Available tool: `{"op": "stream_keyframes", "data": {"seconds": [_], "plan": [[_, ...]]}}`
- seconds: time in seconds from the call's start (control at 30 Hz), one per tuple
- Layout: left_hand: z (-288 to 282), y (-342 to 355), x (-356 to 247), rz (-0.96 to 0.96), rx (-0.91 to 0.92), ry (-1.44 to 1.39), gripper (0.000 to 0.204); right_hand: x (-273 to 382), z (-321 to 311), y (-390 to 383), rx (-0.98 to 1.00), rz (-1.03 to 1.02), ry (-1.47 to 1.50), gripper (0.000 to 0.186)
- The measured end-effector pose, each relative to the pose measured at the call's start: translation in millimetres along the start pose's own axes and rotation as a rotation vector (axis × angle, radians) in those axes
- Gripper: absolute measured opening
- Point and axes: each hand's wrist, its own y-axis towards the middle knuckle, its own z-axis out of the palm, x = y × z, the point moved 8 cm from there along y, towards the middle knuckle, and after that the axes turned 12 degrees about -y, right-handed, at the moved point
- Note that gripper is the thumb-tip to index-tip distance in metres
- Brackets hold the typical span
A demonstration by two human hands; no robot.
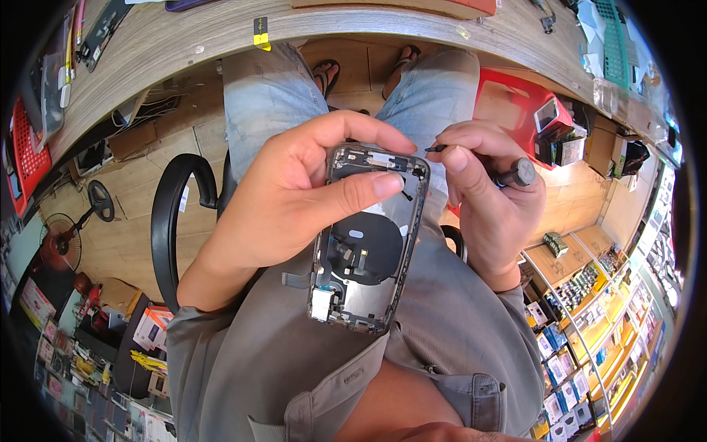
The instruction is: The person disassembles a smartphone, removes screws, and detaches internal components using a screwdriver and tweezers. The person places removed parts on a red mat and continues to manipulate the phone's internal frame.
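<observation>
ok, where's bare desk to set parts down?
Mostly bare desk between the dark flat part and the yellow-black tag, and between that tag and the clear scrap. Crowded: left end, around pencils; right end, around green basket.

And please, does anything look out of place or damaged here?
A grey flex cable sticks out sideways past the edge of the opened phone housing, which looks odd because its other visible parts sit inside. I cannot tell whether it is damaged.
</observation>
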Motion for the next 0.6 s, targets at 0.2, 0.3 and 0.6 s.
{"op": "stream_keyframes", "data": {"seconds": [0.2, 0.3, 0.6], "plan": [[-1, 1, -2, 0.027, -0.008, 0.027, 0.034, 1, 2, 1, 0.014, 0.004, -0.015, 0.013], [-1, 2, -4, 0.078, -0.029, 0.052, 0.034, 4, 4, 4, 0.038, -0.079, -0.042, 0.012], [0, 0, -8, 0.158, -0.048, 0.098, 0.033, 12, 12, 2, 0.103, -0.006, -0.245, 0.011]]}}
